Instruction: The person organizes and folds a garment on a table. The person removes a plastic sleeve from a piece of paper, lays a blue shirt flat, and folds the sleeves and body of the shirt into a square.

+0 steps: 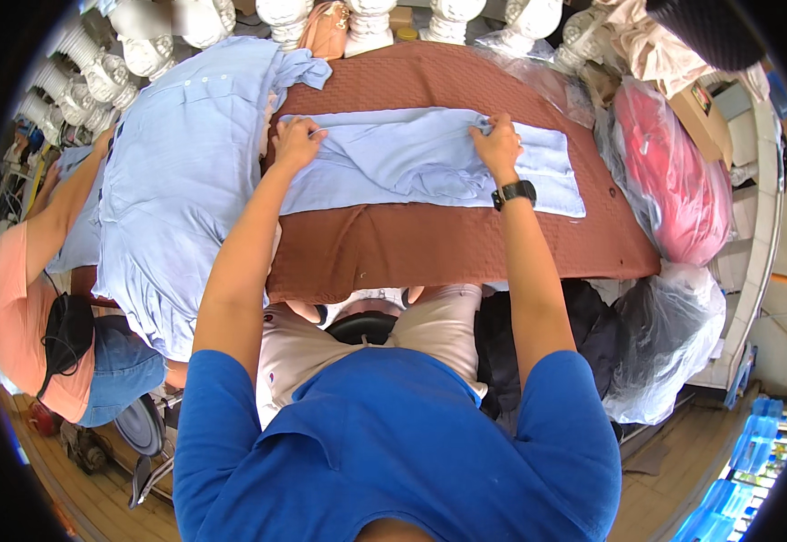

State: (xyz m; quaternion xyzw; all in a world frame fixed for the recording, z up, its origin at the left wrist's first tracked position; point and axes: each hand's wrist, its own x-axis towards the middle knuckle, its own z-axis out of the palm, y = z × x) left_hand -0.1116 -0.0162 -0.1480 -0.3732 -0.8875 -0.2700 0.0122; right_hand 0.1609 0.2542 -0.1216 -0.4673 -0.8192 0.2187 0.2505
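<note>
Bright blue T-shirt (429, 443) fabric filled the foreground, with pale trousers (438, 316) just beyond it, partly under the edge of a brown textured cover (375, 248). On that cover lay a light-blue cloth (402, 149) — a long strip running left to right, flat toward its right end and rumpled through the middle. The person's left hand (296, 143) pinched its upper left part between thumb and fingers. The right hand (499, 147), a black wristwatch (518, 192) at its wrist, gripped the cloth near the upper edge, right of the middle, thumb and fingers drawn close together. Both arms reached forward, the hands well apart.

To the left, light-blue shirts (176, 181) lay heaped, small buttons showing near the far end. Beside them was a co-worker in a peach top (14, 298) and blue jeans (122, 379), one arm stretched along the heap. White balusters (371, 23) stood along the far side, a tan bag (325, 32) among them. On the right sat a red bundle (669, 172) in clear plastic — beyond a clear plastic bag (673, 343).
</note>
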